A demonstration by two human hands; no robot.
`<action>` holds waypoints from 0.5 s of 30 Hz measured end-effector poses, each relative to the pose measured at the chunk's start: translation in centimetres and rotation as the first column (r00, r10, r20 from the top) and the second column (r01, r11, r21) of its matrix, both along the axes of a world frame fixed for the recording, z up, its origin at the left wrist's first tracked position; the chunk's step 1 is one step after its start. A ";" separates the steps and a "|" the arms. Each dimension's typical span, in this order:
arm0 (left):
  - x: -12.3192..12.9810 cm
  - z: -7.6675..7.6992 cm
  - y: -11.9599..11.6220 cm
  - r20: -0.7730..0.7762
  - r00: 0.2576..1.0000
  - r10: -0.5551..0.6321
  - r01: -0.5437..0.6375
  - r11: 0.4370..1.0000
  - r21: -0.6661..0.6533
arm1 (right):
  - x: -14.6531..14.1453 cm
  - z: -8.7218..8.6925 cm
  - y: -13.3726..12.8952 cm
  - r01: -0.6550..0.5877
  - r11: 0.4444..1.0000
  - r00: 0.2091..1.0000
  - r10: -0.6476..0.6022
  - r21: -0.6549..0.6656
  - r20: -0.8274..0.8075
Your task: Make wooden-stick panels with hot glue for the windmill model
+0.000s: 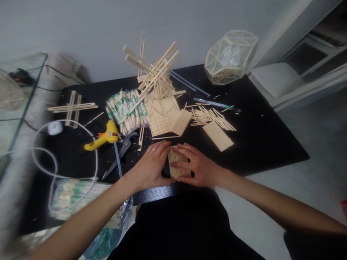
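The left hand and right hand both grasp one slatted wooden panel, at the left hand's three o'clock and the right's nine; one yellow glue gun lies at the left hand's ten o'clock

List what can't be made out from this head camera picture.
All head view:
- Slatted panel: partly covered by left hand and right hand.
- Green-marked wrappers: print too small, blurred.
- Red thing: cut off by right edge.
- Glue gun label: too small.
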State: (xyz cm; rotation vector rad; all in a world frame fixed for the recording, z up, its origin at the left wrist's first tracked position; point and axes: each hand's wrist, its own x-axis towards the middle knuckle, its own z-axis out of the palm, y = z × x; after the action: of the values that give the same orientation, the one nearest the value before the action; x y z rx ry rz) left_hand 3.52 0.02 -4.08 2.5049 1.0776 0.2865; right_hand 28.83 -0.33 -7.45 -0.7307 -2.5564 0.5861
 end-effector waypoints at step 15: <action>-0.1 0.0 0.1 0.048 0.999 -0.004 0.005 1.000 -0.024 | 0.0 0.1 0.0 0.000 1.000 1.000 0.000 -0.007 0.014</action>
State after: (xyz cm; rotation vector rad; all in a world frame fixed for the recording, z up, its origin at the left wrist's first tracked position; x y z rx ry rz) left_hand 3.39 0.09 -4.12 2.4661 1.0504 0.3282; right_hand 28.85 -0.32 -7.36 -0.7393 -2.5682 0.5918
